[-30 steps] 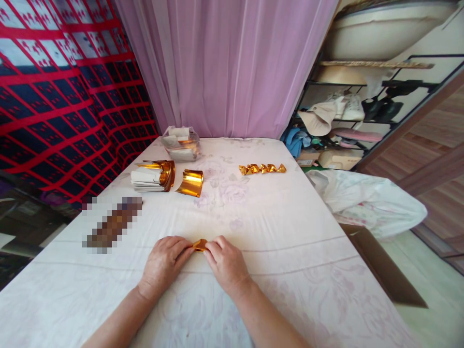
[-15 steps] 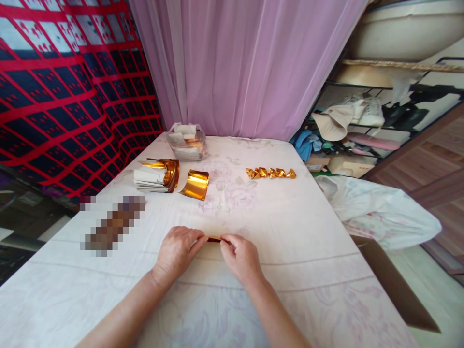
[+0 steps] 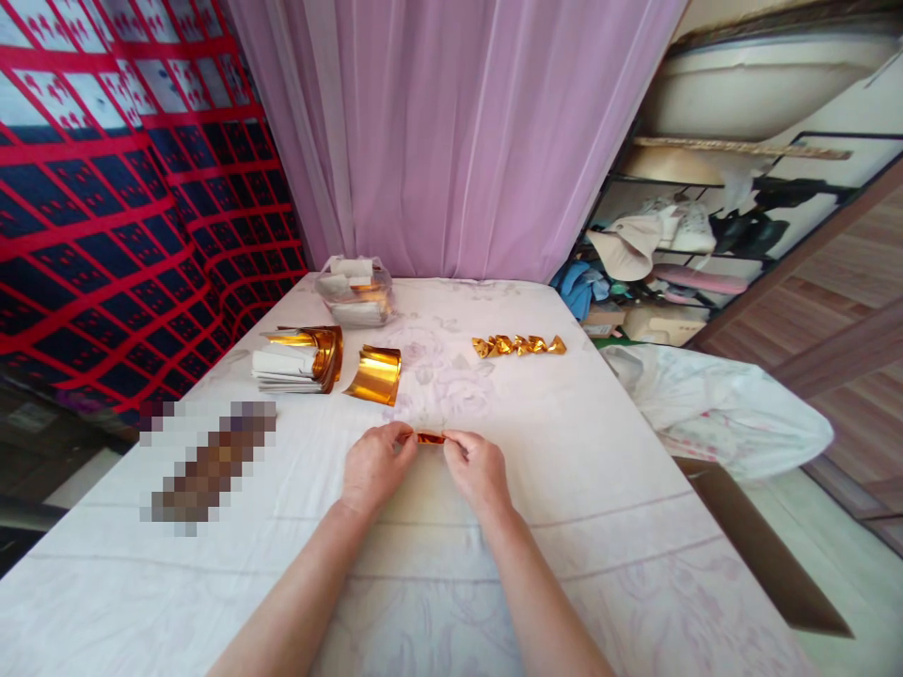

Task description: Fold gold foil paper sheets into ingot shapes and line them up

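Head view, hands: a small folded strip of shiny gold foil paper (image 3: 430,438) is pinched between the fingertips of the left hand (image 3: 373,465) and the right hand (image 3: 480,467); both are closed on its ends, just above the counter.

Head view, work done: a row of finished, twisted gold foil pieces (image 3: 518,346) is laid out in a line on the far right part of the counter, well apart from the hands.

Head view, work left: a curled loose sheet of gold foil (image 3: 373,374) is seen beside a stack of white-backed gold sheets (image 3: 296,359); further back, more sheets are held in a clear plastic bag (image 3: 354,291). Judged from these, much remains unfolded.

Head view, surface: the counter is covered by a pale cloth with a faint floral print (image 3: 564,470).

Head view, room: a pink curtain (image 3: 458,132) is hung behind, a red and dark patterned cloth (image 3: 119,188) to the left, a cluttered metal shelf (image 3: 705,235) to the right, a white plastic bag (image 3: 720,409) below it.
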Motion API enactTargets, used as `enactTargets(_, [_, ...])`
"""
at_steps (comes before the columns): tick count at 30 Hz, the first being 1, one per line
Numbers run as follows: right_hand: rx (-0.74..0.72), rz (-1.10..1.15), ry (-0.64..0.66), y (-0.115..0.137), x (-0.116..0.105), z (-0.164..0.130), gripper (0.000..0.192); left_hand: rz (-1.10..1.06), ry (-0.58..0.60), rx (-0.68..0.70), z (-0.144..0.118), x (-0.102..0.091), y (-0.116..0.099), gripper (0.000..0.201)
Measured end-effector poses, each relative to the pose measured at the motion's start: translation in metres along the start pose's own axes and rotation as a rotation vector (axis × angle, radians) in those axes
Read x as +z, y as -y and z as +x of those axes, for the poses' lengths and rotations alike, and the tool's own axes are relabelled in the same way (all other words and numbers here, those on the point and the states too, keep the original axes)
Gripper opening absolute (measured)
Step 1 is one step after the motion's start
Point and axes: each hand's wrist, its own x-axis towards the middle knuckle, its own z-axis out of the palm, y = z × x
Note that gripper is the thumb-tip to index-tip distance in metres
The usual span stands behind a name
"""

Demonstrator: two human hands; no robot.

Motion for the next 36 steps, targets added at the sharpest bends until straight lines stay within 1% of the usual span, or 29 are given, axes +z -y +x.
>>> enactTargets(6, [-0.014,0.108,-0.014,-0.008,0.012,0.004,0.030,-0.016,-0.042,0.004,0.003,0.009,0.004,0.015])
enactTargets(12, [-0.041,0.152,-0.056,-0.017,0.017,0.004,0.027,-0.034,-0.084,0.057,0.002,0.017,0.008,0.015])
enactTargets(16, [-0.074,0.012,-0.075,-0.017,0.013,0.003,0.025,-0.043,-0.102,0.090,0.001,0.021,0.012,0.016])
enactTargets(19, [-0.119,-0.122,-0.040,-0.015,0.008,0.001,0.023,-0.046,-0.149,0.140,0.001,0.023,0.014,0.017])
enactTargets(21, [-0.151,-0.131,-0.018,-0.015,0.005,0.001,0.025,-0.028,-0.166,0.190,0.001,0.023,0.015,0.017])
enactTargets(23, [-0.177,-0.090,-0.018,-0.016,0.004,0.000,0.027,0.002,-0.151,0.234,0.000,0.022,0.014,0.016])
enactTargets(28, [-0.211,-0.054,-0.088,-0.019,0.005,-0.001,0.028,0.090,-0.106,0.298,0.000,0.019,0.009,0.016])
enactTargets(36, [-0.258,-0.122,-0.146,-0.021,0.008,-0.002,0.031,0.021,-0.067,0.402,-0.001,0.021,0.009,0.014])
